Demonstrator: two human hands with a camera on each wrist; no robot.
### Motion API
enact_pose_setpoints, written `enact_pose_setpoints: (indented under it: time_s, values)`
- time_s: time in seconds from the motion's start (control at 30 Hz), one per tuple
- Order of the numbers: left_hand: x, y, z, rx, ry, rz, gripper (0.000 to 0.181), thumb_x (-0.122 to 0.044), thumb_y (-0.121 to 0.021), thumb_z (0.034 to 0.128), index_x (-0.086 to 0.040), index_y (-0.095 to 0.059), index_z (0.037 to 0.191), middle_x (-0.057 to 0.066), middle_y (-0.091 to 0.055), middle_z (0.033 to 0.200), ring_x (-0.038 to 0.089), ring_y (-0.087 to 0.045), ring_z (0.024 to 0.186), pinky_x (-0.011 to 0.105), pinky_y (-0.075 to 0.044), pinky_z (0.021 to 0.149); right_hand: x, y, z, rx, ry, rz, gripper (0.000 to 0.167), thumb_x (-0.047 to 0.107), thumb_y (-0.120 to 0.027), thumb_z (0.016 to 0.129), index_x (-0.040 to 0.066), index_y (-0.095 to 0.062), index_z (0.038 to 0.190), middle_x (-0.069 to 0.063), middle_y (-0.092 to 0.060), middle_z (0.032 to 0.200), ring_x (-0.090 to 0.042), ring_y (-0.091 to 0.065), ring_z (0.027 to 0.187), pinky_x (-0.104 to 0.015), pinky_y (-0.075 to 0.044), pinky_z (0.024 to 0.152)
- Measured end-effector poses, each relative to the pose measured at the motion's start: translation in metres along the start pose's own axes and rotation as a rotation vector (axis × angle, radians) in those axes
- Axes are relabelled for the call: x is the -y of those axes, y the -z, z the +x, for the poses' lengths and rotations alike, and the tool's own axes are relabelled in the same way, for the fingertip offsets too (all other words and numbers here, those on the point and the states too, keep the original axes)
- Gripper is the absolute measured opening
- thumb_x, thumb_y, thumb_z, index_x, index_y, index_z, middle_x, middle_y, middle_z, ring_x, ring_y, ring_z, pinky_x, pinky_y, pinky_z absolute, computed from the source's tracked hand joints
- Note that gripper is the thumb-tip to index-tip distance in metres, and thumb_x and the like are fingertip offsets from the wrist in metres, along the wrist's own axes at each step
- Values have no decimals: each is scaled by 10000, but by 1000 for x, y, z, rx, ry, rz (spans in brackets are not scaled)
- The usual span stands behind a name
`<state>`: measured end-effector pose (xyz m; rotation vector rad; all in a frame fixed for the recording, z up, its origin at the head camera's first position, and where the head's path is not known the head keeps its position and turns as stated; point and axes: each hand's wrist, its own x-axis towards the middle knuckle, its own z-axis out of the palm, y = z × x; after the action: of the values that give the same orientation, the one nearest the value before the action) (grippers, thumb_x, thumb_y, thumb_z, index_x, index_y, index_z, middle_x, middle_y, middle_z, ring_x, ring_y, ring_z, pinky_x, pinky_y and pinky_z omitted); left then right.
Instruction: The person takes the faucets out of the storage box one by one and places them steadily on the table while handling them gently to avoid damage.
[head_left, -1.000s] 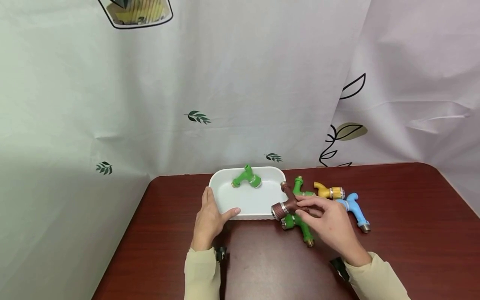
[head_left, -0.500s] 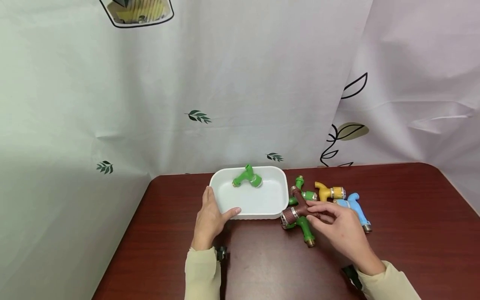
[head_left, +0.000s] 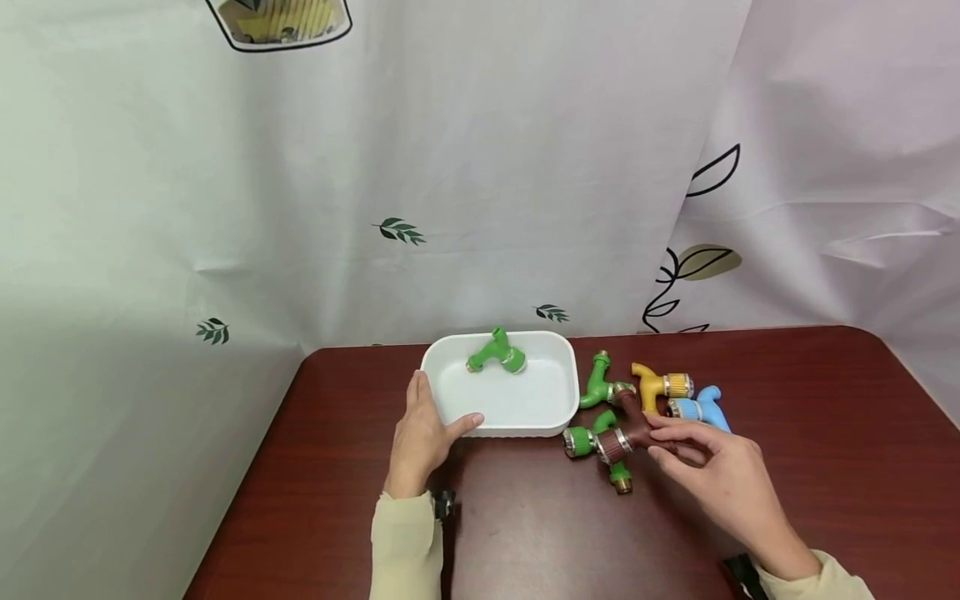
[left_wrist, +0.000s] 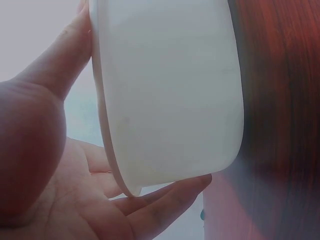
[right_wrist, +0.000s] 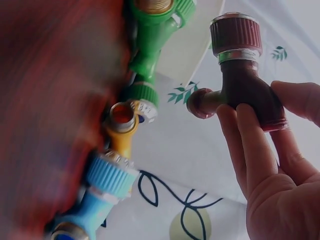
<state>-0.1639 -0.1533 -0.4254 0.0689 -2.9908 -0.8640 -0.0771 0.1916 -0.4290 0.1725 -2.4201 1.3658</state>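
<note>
My right hand (head_left: 723, 475) pinches a dark brown tap (head_left: 628, 433), thumb on one side and fingers on the other. In the right wrist view the brown tap (right_wrist: 245, 85) is raised off the table, its ribbed knob upward. My left hand (head_left: 422, 437) holds the front left corner of a white tray (head_left: 510, 431), fingers along its left side and thumb at the front rim. One green tap (head_left: 497, 352) lies inside the tray. Beneath the brown tap lies another green tap (head_left: 580, 442), partly hidden; a third green tap (head_left: 597, 385) is just behind.
A yellow tap (head_left: 660, 385) and a light blue tap (head_left: 701, 408) lie on the dark red-brown table (head_left: 525, 517), to the right of the green ones. My right hand partly covers the blue one. A pale printed curtain (head_left: 480, 167) hangs behind the table.
My right hand has moved right and slightly toward me with the brown tap, away from the tray's edge. The left hand keeps its place on the tray.
</note>
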Motion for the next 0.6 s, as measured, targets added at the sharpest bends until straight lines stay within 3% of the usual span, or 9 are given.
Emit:
enact_pose_setpoints:
  time_s: [0.43, 0.6]
  values:
    - [0, 1, 1, -7, -14, 5, 1159, -481, -828, 800, 102, -171, 1556, 252, -195, 1626, 498, -574, 1169, 562, -457, 984, -9, 11, -16, -11, -39, -71, 237, -19, -849, 762, 151, -775, 909, -80, -755, 1065, 77, -689, 807, -109, -516, 661]
    - [0, 1, 0, -9, -20, 6, 1158, -477, -828, 802, 109, -170, 1553, 258, -195, 1624, 493, -576, 1168, 563, -460, 980, -13, 17, -21, 1, -89, -103, 220, 15, -848, 777, 161, -778, 925, -71, -754, 1079, 96, -677, 803, -104, -511, 647]
